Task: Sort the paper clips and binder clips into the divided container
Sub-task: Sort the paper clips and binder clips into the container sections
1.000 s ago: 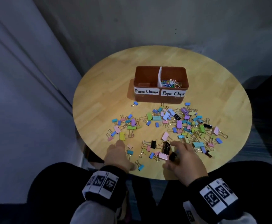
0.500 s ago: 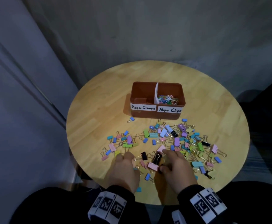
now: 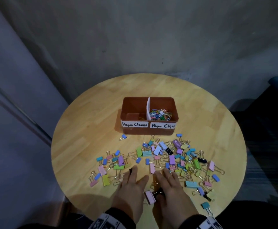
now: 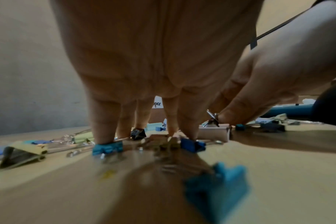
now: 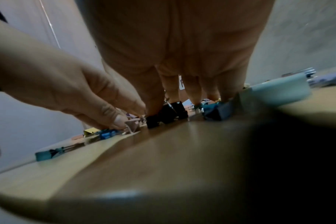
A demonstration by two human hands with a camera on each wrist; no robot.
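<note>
Both my hands lie flat, side by side, on the near part of the round wooden table (image 3: 88, 129). My left hand (image 3: 131, 182) presses its straight fingers onto small blue and black binder clips (image 4: 107, 147). My right hand (image 3: 169, 184) presses down on black binder clips (image 5: 167, 113). A pink binder clip (image 3: 149, 196) and a black one (image 3: 158, 194) sit between the two thumbs. Many coloured binder clips (image 3: 173, 156) are scattered beyond the fingers. The brown divided container (image 3: 130, 131) stands further back. Its right compartment holds coloured paper clips (image 3: 159, 114); its left one looks almost empty.
Labels on the container's front read "Paper Clamps" on the left and "Paper Clips" on the right. A lone blue clip (image 3: 123, 137) lies near its left corner. A grey wall stands behind the table. The table's near edge is just below my wrists.
Both hands have slid forward from the near edge and closer together, with their fingers now stretched out, pushing clips between them. The view has tilted up.
</note>
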